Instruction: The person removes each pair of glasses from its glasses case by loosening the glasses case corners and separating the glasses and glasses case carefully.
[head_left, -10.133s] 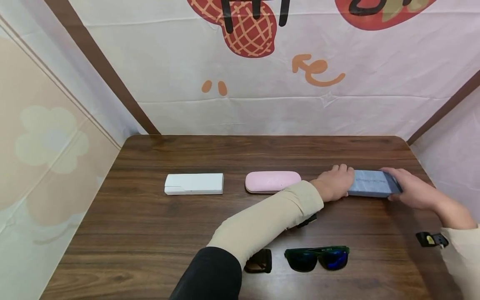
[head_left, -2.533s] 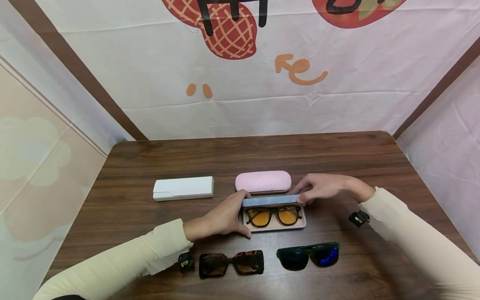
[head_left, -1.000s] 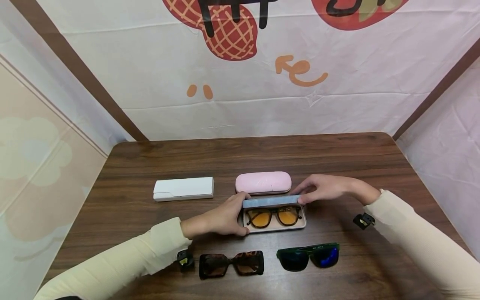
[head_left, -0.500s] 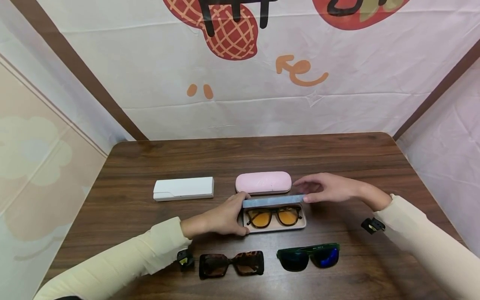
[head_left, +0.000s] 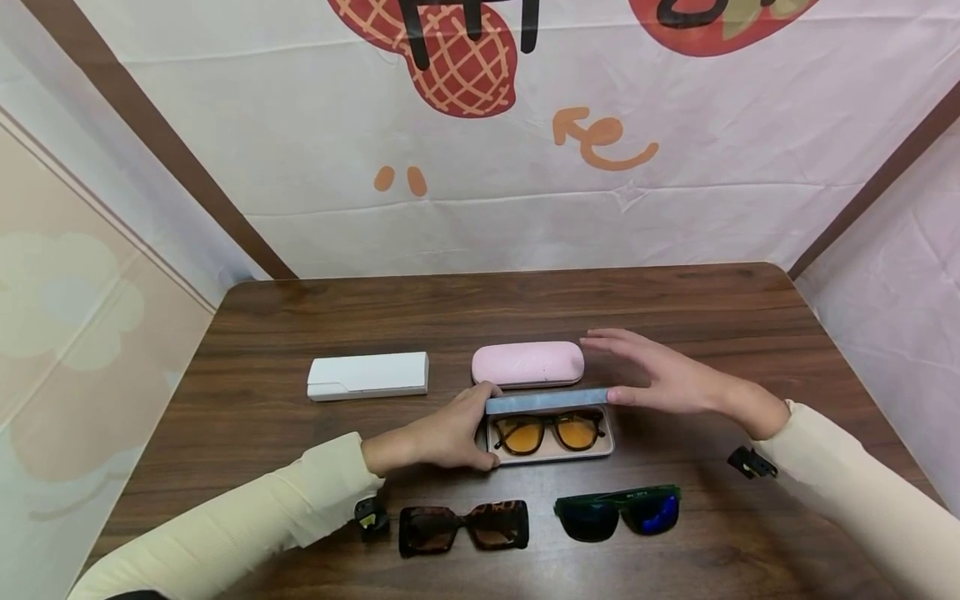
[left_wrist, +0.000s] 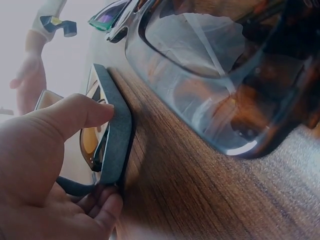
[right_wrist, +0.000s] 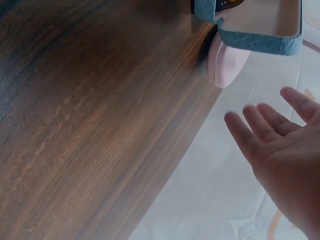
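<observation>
A blue glasses case (head_left: 547, 402) lies with its lid raised. Inside it rests a pair of dark-framed glasses with orange lenses (head_left: 576, 432). My left hand (head_left: 444, 433) grips the case's left end; in the left wrist view, the thumb presses the front wall (left_wrist: 116, 135) and the fingers curl under the corner. At the lid's right end, my right hand (head_left: 671, 375) has its fingers spread and holds nothing. The right wrist view shows that hand (right_wrist: 290, 155) apart from the lid, palm showing.
Behind the blue case sits a closed pink glasses case (head_left: 527, 364), with a white case (head_left: 367, 376) to its left. In front lie tortoiseshell sunglasses (head_left: 463, 528) and green-framed sunglasses with dark blue lenses (head_left: 618, 512). All stand on a wooden table (head_left: 375, 312) before a printed curtain.
Earlier the blue case was closed at the right back; it has come to the middle and opened. Lately my right hand let go of the lid, moved right and spread its fingers. The left stayed.
</observation>
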